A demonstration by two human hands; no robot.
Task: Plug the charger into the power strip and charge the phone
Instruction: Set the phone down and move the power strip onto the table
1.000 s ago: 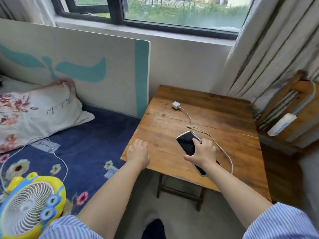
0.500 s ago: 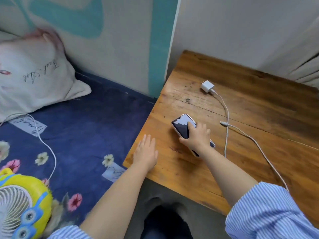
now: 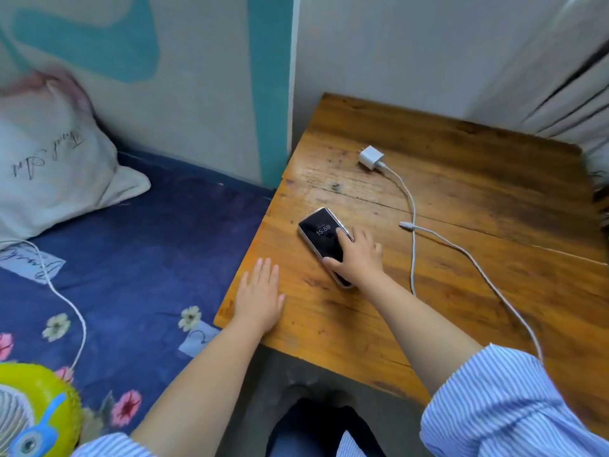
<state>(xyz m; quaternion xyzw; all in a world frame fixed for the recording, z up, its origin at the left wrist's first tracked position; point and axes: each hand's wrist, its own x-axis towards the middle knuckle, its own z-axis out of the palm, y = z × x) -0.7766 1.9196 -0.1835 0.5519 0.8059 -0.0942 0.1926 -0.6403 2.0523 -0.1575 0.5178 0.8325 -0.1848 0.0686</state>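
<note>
A phone (image 3: 319,234) lies face up on the wooden table (image 3: 461,199), its screen lit and showing 15:58. My right hand (image 3: 357,258) rests on its near half, thumb on one edge and fingers on the other, gripping it. My left hand (image 3: 258,296) lies flat, fingers together, on the table's left front corner, holding nothing. A white charger (image 3: 371,158) sits at the back of the table, prongs up-left. Its white cable (image 3: 412,225) loops down and back, and the loose connector end (image 3: 406,225) lies just right of the phone. No power strip is in view.
A bed with a dark blue flowered sheet (image 3: 148,258) borders the table's left side, with a pillow (image 3: 52,159) and another white cord (image 3: 62,298). A yellow fan (image 3: 33,410) is at the bottom left. Curtains (image 3: 560,77) hang at the back right.
The view has dropped and moved closer to the table. My right hand has slid the phone left, away from the cable, and the screen has lit up. My left hand stays flat.
</note>
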